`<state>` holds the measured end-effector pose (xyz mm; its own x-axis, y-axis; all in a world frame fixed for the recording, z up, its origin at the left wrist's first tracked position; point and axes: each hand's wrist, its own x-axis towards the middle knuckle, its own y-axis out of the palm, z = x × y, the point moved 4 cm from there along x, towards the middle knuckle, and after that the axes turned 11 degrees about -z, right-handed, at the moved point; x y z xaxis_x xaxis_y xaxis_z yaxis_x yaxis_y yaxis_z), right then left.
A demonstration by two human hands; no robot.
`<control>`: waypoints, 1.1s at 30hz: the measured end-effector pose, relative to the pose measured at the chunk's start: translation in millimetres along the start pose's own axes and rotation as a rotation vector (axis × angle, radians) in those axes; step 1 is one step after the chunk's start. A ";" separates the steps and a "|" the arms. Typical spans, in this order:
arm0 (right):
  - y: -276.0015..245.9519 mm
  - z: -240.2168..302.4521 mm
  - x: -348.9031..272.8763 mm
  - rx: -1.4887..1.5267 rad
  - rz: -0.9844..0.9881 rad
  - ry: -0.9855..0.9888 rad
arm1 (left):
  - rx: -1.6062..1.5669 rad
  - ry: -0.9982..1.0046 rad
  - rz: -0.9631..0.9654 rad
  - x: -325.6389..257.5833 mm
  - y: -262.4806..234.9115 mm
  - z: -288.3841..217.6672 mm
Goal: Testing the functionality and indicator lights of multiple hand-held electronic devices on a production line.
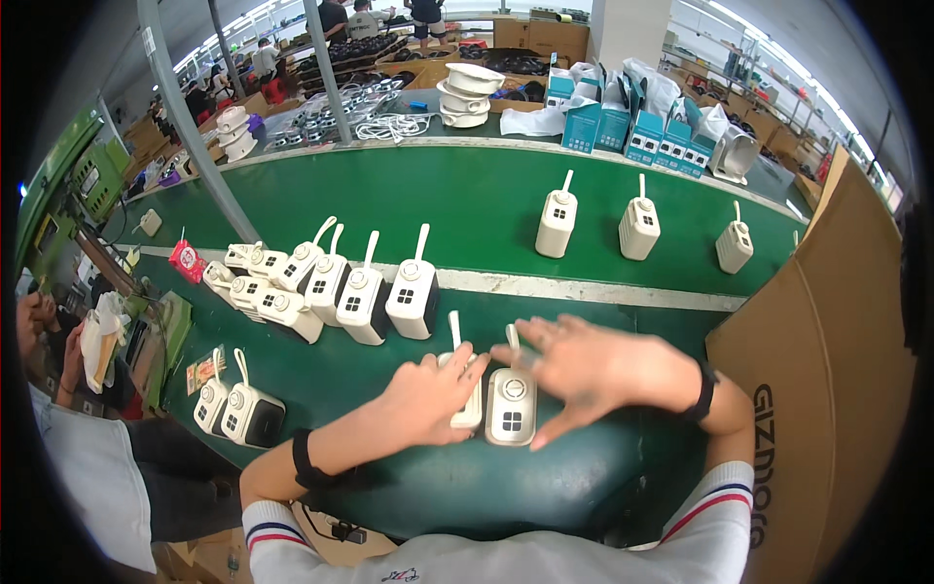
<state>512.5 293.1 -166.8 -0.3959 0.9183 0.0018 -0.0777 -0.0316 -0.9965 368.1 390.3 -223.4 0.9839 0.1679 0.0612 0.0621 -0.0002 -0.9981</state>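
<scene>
Two cream box-shaped gadgets with strap loops stand side by side on the green bench in front of me. My left hand (428,394) grips the left gadget (471,413), its fingers over the top and side, hiding much of it. Beside it, the right gadget (511,404) shows a round dial and four dark squares. My right hand (598,365) is over its right side with thumb and fingers spread. Those fingers are slightly blurred near the strap, and I cannot tell whether they touch it.
Several similar gadgets (362,302) cluster at left; two more (251,414) stand nearer me. Others (556,224) are spaced along the green belt (418,195) beyond a pale rail. A cardboard sheet (827,389) walls off the right. Blue boxes (647,136) line the far side. Another person (97,467) is at left.
</scene>
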 end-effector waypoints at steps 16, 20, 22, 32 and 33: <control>27.5 -28.4 26.5 0.299 -0.379 0.163 | 0.120 -0.173 -0.516 169.5 -107.1 206.0; 8.2 -103.1 57.6 0.076 -0.775 0.322 | 0.247 -0.295 -0.319 192.2 -41.7 252.9; 9.8 -147.5 83.8 0.019 -0.798 0.348 | 0.163 -0.303 -0.107 185.4 -10.0 284.6; 63.0 -297.6 128.6 0.271 -0.553 0.318 | 0.155 -0.052 -0.708 146.6 -10.1 264.5; 65.5 -286.1 136.6 0.238 -0.536 0.364 | 0.193 -0.120 -0.581 152.4 -9.6 267.8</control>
<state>715.0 529.3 -255.9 0.0825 0.9041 0.4193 -0.3927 0.4162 -0.8201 472.5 679.9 -207.4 0.7720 0.1966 0.6044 0.5394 0.3003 -0.7867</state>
